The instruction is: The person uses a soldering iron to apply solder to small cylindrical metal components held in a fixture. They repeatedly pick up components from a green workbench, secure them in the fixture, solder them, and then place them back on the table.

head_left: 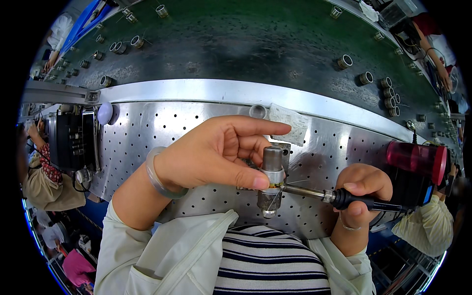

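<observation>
Left grip (211, 160) half-curled, thumb against metal cylinder (273, 160), hold unclear; right grip (365, 184) closed round soldering iron (342, 199); pale sheet (296, 123) beyond left, any writing unreadable.

left grip (209, 155) pinching, index finger (261, 129) outstretched, right grip (365, 189) curled, partly hidden fingers (357, 212) seemingly bent

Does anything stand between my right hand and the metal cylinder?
Only the black-handled tool in the right hand: its metal shaft reaches across to the metal cylinder. Nothing else visible blocks that side; the left hand is opposite.
</observation>
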`<state>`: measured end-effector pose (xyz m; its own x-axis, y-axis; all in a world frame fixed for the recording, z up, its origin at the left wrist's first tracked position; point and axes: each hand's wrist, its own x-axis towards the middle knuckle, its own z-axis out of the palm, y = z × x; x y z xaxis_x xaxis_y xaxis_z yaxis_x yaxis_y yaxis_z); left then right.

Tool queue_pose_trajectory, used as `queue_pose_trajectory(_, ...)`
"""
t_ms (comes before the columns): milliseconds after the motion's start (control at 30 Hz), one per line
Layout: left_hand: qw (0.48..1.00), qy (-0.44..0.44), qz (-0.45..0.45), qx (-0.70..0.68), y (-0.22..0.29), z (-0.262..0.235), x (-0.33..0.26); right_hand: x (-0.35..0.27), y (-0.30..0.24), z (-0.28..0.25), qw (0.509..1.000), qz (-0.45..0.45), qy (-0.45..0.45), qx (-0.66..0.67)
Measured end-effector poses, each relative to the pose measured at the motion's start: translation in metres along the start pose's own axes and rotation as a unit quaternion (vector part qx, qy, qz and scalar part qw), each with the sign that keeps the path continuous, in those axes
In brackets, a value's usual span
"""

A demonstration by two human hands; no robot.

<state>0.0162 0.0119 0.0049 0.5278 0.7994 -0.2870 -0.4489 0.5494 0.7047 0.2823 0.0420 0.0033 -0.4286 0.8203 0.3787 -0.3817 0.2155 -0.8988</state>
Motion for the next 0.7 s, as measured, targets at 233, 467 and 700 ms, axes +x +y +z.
queue_pose_trajectory(233, 1.0, 0.004, 0.006, 0.015, 0.001, 0.003, 0.0, -0.001, -0.002, -0.004, 0.999, -0.015, -0.021, -0.019)
queue_pose_trajectory(467, 0.999, 0.019, 0.005, 0.035, 0.003, 0.007, 0.001, 0.0, -0.003, -0.006, 1.0, -0.017, -0.008, -0.002)
queue_pose_trajectory(700, 0.999, 0.025, 0.006, 0.032, 0.004, 0.011, 0.002, 0.001, -0.005, -0.007, 0.999, -0.017, -0.017, -0.027)
